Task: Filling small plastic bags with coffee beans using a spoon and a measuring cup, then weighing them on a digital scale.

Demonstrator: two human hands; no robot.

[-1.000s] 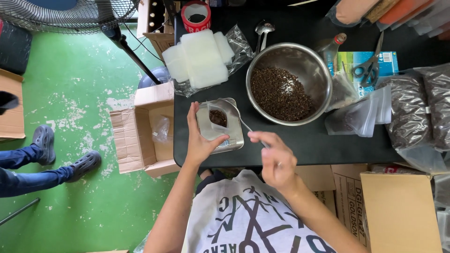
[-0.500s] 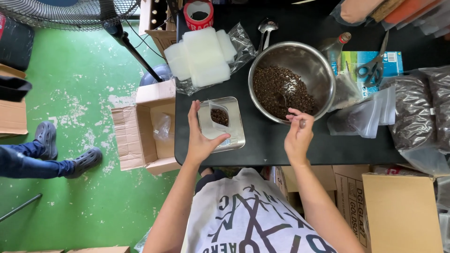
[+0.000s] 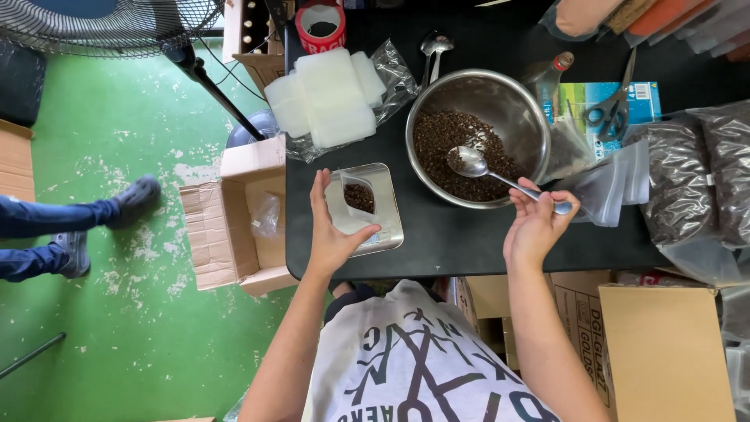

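- Head view: the left hand (image 3: 332, 234) is curled around a small clear pouch (image 3: 358, 199) that stands on a metal scale (image 3: 384, 227) near the front edge of the black table (image 3: 469, 234); the fingers are closed on the pouch, which has a little dark granular stuff in its bottom.
- The right hand (image 3: 537, 228) pinches the handle end of a spoon (image 3: 478, 166), whose bowl sits over the dark grains in the steel bowl (image 3: 512, 109), just right of the scale.
- Risk, as I judge it: a heaped spoon crossing the gap from bowl to pouch could drop grains on the scale plate or table, since the pouch mouth is narrow. The soft pouch could also tip if the left hand slackens.
- The spoon's long handle, held only at its tip, could twist and spill.
- Packages: a stack of clear pouches in a plastic sleeve (image 3: 332, 94) lies at the table's back left; a red tape roll (image 3: 320, 25) is behind it.
- Dark filled bags (image 3: 695, 180) lie at the right edge; a blue-green printed box (image 3: 601, 101) with scissors (image 3: 613, 109) on it sits behind them.
- An open brown carton (image 3: 238, 219) stands on the green floor, left of the table.
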